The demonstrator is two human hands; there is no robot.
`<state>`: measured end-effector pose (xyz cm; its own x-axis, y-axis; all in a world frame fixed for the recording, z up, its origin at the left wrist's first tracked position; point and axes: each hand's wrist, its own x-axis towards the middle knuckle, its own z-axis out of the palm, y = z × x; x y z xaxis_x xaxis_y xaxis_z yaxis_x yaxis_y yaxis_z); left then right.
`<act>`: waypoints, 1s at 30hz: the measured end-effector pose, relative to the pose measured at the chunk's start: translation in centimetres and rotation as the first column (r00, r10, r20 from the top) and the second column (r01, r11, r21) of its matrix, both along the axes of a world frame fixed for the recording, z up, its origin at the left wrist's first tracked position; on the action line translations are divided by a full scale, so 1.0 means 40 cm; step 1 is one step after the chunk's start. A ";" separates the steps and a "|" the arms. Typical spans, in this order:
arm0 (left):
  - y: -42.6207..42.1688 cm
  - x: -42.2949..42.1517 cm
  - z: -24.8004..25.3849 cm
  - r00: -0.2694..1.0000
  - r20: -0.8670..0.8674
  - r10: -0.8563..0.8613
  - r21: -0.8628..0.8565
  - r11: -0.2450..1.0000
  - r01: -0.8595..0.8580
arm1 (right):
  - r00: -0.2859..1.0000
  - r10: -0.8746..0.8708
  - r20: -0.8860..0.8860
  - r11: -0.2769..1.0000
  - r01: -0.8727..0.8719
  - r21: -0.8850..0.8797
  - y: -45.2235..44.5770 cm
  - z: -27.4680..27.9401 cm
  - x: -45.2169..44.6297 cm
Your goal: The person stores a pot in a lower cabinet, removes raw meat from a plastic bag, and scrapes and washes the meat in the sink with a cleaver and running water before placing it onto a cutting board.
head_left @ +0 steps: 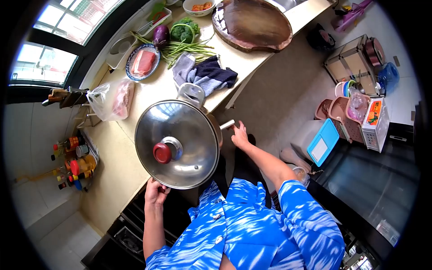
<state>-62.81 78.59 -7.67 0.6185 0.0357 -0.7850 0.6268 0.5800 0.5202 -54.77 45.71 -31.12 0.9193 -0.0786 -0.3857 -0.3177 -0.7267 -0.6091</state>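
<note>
A wide metal pan (214, 130) with a domed glass lid (189, 126) and a dark red knob (162, 153) is in front of me, partly over the counter edge. At its near left rim my left hand (156, 192) has its fingers curled around the side, where a handle would be hidden under the lid. On the far side a grey loop handle (191, 94) sticks out. To the right a short pale rod-like handle (227, 124) juts from the pan. My right hand (241, 136) is right beside its tip, thumb and forefinger apart; contact is unclear.
Beyond the pan lie cloths (204, 72), green beans (186, 50), broccoli (183, 30), an eggplant (161, 35), a plate of meat (143, 62) and a round chopping board (252, 22). Bagged meat (120, 99), a knife block (72, 96) and sauce bottles (78, 162) line the left.
</note>
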 end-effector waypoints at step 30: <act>-0.345 -0.183 -0.216 0.977 -0.215 -0.005 -0.016 1.000 0.001 | 0.931 0.145 0.336 0.930 -0.244 0.274 -0.152 -0.108 0.293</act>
<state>-70.11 64.78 -16.32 0.4351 0.0209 -0.9001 0.7250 0.5848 0.3640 -43.07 39.62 -35.43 0.9799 0.1903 -0.0600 0.0480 -0.5170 -0.8547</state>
